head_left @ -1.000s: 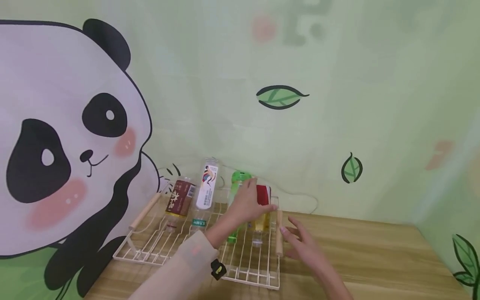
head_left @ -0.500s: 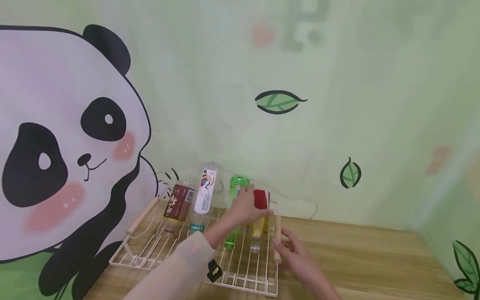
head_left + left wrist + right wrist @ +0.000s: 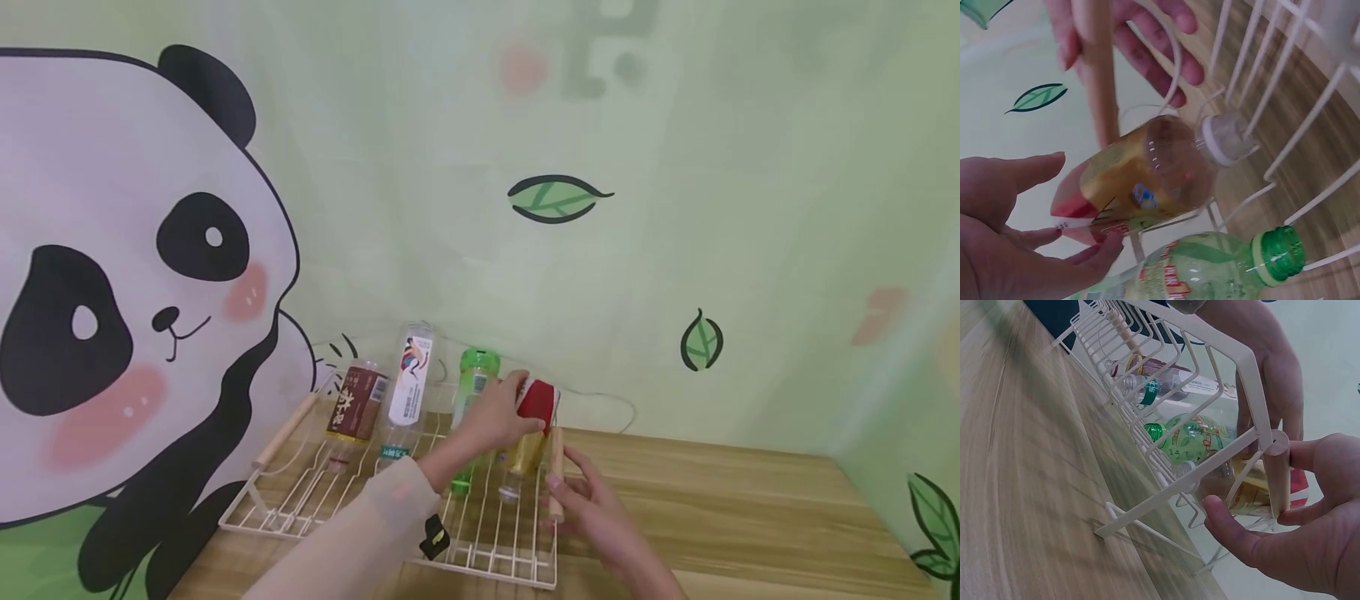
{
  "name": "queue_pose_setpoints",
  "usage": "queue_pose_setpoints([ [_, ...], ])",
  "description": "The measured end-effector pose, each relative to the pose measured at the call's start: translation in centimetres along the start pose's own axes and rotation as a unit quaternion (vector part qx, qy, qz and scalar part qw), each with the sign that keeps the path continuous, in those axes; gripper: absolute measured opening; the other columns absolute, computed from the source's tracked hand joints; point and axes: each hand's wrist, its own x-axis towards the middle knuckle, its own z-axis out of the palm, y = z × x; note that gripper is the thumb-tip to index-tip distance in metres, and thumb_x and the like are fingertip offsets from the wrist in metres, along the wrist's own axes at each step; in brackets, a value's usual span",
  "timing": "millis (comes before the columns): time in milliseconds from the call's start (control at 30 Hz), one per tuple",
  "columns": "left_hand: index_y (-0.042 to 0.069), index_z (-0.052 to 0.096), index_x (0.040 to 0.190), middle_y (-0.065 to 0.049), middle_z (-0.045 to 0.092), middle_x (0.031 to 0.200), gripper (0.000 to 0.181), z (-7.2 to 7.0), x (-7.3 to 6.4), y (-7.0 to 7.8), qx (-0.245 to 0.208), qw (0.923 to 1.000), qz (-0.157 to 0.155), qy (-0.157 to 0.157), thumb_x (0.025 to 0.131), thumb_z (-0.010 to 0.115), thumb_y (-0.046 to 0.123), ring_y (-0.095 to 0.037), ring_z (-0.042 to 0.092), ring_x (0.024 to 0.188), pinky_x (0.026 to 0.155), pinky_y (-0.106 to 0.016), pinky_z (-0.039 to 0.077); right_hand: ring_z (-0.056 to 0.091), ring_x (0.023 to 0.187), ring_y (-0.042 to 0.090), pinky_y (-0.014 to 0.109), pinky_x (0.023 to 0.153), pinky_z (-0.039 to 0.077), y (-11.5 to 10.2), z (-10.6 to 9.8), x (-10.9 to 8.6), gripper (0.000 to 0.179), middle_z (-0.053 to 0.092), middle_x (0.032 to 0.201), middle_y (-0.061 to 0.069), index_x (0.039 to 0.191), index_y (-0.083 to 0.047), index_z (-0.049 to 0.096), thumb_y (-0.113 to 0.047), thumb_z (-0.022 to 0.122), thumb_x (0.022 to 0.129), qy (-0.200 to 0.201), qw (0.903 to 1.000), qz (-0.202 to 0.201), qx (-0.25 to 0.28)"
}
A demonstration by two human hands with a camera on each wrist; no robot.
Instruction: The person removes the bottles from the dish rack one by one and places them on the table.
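In the head view my left hand (image 3: 491, 421) reaches across a white wire rack (image 3: 480, 573) to a bottle with a red and yellow label (image 3: 538, 404). The bottle lies tilted, neck toward me. In the left wrist view, fingertips (image 3: 1110, 247) touch its base end from below, while the thumb is extended and apart from it. My right hand (image 3: 600, 508) holds the rack's right wooden handle (image 3: 557, 467); in the right wrist view its fingers are on both sides of that handle. Beside the held-up bottle lies a green bottle (image 3: 477, 367).
A clear bottle with a white label (image 3: 412, 379) and one with a maroon label (image 3: 358, 404) lie farther left in the rack. A second wooden handle (image 3: 287, 429) is at the left end. Wooden tabletop (image 3: 720, 500) extends right; a printed curtain (image 3: 637, 275) hangs behind.
The base of the red and yellow bottle has swung right, toward the handle, along with my left hand. My right hand has moved from beside the wooden handle onto it.
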Motion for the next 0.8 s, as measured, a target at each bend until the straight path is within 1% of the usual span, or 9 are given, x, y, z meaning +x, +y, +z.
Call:
queue_pose_setpoints([
  [100, 0.001, 0.033, 0.162, -0.022, 0.062, 0.135, 0.087, 0.31, 0.00, -0.24, 0.005, 0.9998, 0.004, -0.018, 0.092, 0.083, 0.015, -0.030, 0.063, 0.112, 0.095, -0.045, 0.060, 0.064, 0.119, 0.039, 0.058, 0.093, 0.060, -0.09, -0.04, 0.02, 0.074, 0.046, 0.147, 0.040, 0.168, -0.011, 0.020, -0.026, 0.062, 0.109, 0.000, 1.0000, 0.002, 0.000],
  [200, -0.005, 0.038, 0.155, -0.021, 0.065, 0.127, 0.081, 0.53, -0.07, -0.43, 0.013, 0.9995, 0.000, -0.029, 0.090, 0.084, 0.013, -0.028, 0.065, 0.109, 0.096, -0.044, 0.059, 0.064, 0.120, 0.040, 0.058, 0.093, 0.060, -0.12, -0.05, 0.03, 0.073, 0.046, 0.147, 0.039, 0.168, -0.011, 0.021, -0.027, 0.062, 0.109, 0.003, 1.0000, 0.004, 0.000],
  [267, -0.007, 0.040, 0.153, -0.020, 0.065, 0.125, 0.078, 0.62, -0.10, -0.46, 0.023, 0.9991, -0.005, -0.035, 0.091, 0.083, 0.014, -0.029, 0.065, 0.108, 0.096, -0.044, 0.059, 0.064, 0.120, 0.040, 0.058, 0.093, 0.060, -0.11, -0.07, 0.02, 0.072, 0.047, 0.146, 0.039, 0.168, -0.011, 0.021, -0.026, 0.062, 0.109, 0.005, 1.0000, 0.004, -0.001],
  [333, -0.007, 0.041, 0.153, -0.023, 0.065, 0.128, 0.078, 0.61, -0.13, -0.42, 0.032, 0.9986, -0.012, -0.042, 0.091, 0.083, 0.015, -0.032, 0.066, 0.112, 0.098, -0.046, 0.058, 0.064, 0.120, 0.040, 0.058, 0.093, 0.060, -0.11, -0.10, 0.02, 0.073, 0.047, 0.147, 0.039, 0.168, -0.011, 0.022, -0.026, 0.062, 0.109, 0.009, 1.0000, 0.004, -0.001],
  [467, -0.004, 0.028, 0.162, -0.027, 0.062, 0.138, 0.092, 0.49, -0.25, -0.31, 0.039, 0.9970, -0.028, -0.061, 0.091, 0.083, 0.017, -0.038, 0.066, 0.119, 0.099, -0.049, 0.058, 0.064, 0.120, 0.040, 0.058, 0.093, 0.060, -0.10, -0.14, 0.05, 0.074, 0.047, 0.147, 0.039, 0.168, -0.011, 0.021, -0.026, 0.063, 0.109, 0.014, 0.9999, 0.004, -0.003],
  [633, -0.005, 0.023, 0.163, -0.027, 0.065, 0.132, 0.101, 0.55, -0.31, -0.32, 0.036, 0.9960, -0.026, -0.077, 0.087, 0.087, 0.017, -0.036, 0.068, 0.110, 0.094, -0.048, 0.060, 0.065, 0.118, 0.038, 0.057, 0.092, 0.061, 0.00, -0.07, 0.00, 0.073, 0.049, 0.145, 0.037, 0.167, -0.010, 0.022, -0.025, 0.063, 0.109, 0.020, 0.9998, 0.004, -0.004],
  [800, -0.002, 0.017, 0.165, -0.026, 0.066, 0.132, 0.105, 0.77, -0.22, -0.46, 0.052, 0.9937, -0.038, -0.092, 0.090, 0.087, 0.021, -0.033, 0.068, 0.110, 0.095, -0.045, 0.059, 0.066, 0.117, 0.038, 0.055, 0.093, 0.061, 0.11, 0.09, 0.01, 0.072, 0.052, 0.142, 0.036, 0.167, -0.009, 0.023, -0.026, 0.062, 0.109, 0.025, 0.9995, 0.001, -0.018],
])
